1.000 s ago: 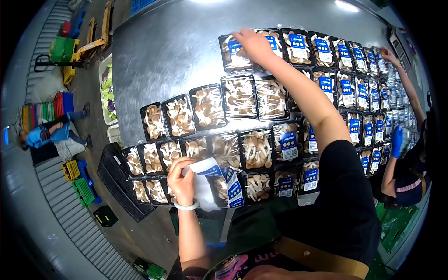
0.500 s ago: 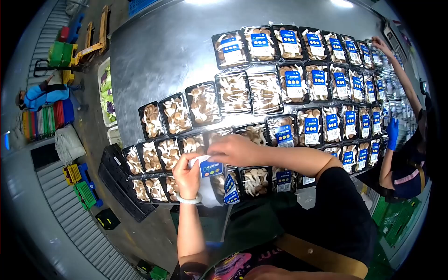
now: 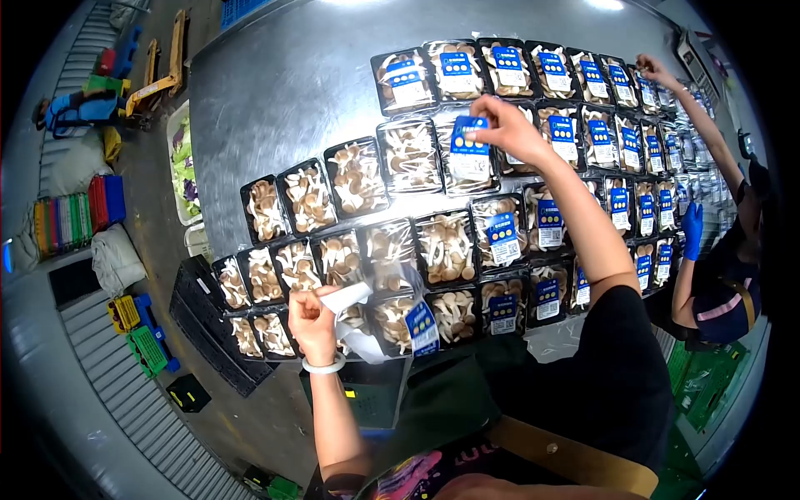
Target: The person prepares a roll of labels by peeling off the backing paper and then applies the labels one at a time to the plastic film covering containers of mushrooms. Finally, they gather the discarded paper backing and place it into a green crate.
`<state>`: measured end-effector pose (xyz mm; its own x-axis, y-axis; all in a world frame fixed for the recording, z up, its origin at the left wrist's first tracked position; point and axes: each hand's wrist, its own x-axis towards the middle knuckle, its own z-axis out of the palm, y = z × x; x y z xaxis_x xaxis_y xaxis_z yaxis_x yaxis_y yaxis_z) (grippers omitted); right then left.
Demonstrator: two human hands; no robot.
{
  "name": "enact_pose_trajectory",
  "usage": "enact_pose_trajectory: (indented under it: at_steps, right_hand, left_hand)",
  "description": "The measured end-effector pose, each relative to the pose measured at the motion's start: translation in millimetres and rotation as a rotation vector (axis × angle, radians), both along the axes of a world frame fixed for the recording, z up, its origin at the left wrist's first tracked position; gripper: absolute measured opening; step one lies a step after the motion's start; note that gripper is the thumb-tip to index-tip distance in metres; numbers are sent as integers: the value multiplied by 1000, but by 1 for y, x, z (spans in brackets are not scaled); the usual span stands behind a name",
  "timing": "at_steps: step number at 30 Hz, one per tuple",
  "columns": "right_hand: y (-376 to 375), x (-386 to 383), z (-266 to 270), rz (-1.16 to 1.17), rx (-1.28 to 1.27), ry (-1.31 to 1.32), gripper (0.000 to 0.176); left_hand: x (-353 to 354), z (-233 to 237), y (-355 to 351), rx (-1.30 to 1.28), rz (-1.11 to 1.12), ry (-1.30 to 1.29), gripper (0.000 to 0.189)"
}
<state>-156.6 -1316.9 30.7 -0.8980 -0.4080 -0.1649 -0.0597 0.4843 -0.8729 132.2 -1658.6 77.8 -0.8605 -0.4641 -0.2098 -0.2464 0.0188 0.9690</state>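
My left hand (image 3: 312, 325), a pale bracelet at its wrist, pinches a strip of label backing paper (image 3: 346, 297). The strip curls down over the nearest trays, and blue printed labels (image 3: 422, 325) show at its lower end. Up the table, my right hand (image 3: 510, 132) grips a blue and white label (image 3: 471, 148) by its upper edge. That label overlaps a film-wrapped black tray of mushrooms in the second row. Just left of it sits an unlabelled mushroom tray (image 3: 412, 157). Trays farther right carry the same blue label, such as this labelled tray (image 3: 502, 231).
Rows of mushroom trays cover much of the metal table (image 3: 283, 92). At the right, another person's blue-gloved hand (image 3: 692, 229) and bare hand (image 3: 658, 71) are near the trays. Beyond the table's left edge stand a crate of leafy greens (image 3: 185, 167) and a pallet jack (image 3: 162, 79).
My right hand has moved away from my left, up and right, carrying a label to a second-row tray. My left hand has shifted slightly left and down with the backing strip.
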Motion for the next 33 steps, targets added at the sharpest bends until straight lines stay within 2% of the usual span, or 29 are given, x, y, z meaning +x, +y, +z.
enact_pose_trajectory:
  at_steps: [2,3,4,6,7,9,10,12,14,16,17,18,20,21,22,24,26,27,28,30,32,33]
  right_hand:
    - [0,0,-27,138,177,62,39]
    - [-1,1,-43,142,176,32,42]
    - [1,0,-65,166,203,145,47]
    - [-5,4,-62,159,303,178,53]
    - [-5,6,-64,159,299,177,53]
    - [-6,11,-64,216,526,433,62]
    - [-6,14,-62,215,526,434,62]
    - [-10,25,-43,58,608,576,68]
    - [-7,32,-48,42,581,552,64]
    - [3,40,-74,359,435,402,54]
    - [-5,51,-56,316,449,359,47]
    - [-13,60,-48,301,531,422,48]
    - [-41,83,-24,317,272,380,57]
    - [-62,97,13,369,46,82,64]
    - [-79,119,32,413,-74,-66,67]
    - [-110,158,43,595,-183,77,64]
    - [-137,188,39,572,-168,174,51]
    - [-146,198,37,573,-170,176,51]
    - [-154,205,35,500,-193,232,46]
    - [-164,212,35,434,-226,280,42]
    - [-169,209,35,402,-350,297,39]
    - [-172,206,33,401,-396,323,31]
  left_hand:
    - [-3,6,11,-16,-21,-46,22]
    - [-4,8,15,-35,-42,-88,31]
    - [-3,7,16,-121,-91,-98,39]
    - [-7,9,12,-449,-330,-41,27]
    - [-7,12,15,-454,-316,-61,17]
    - [-6,15,14,-458,-341,-51,15]
    - [-6,16,14,-458,-365,-40,14]
    - [-5,16,16,-436,-356,-11,12]
    - [-6,16,17,-392,-340,43,10]
    - [-5,12,21,-331,-306,53,12]
    - [-5,14,24,-212,-272,56,14]
    - [-7,14,25,-94,-235,60,16]
    - [-5,16,22,-112,-277,31,17]
    - [-9,20,24,-47,-232,23,17]
    - [-11,22,26,16,-188,16,17]
    - [-10,22,19,-16,-194,14,17]
    - [-12,32,16,-117,-134,41,20]
    - [-9,40,11,-192,-131,44,25]
    - [-6,54,7,-314,-124,28,21]
    - [2,79,-9,-509,-223,54,15]
    - [12,103,-27,-586,-377,93,11]
    - [19,115,-36,-572,-404,106,10]
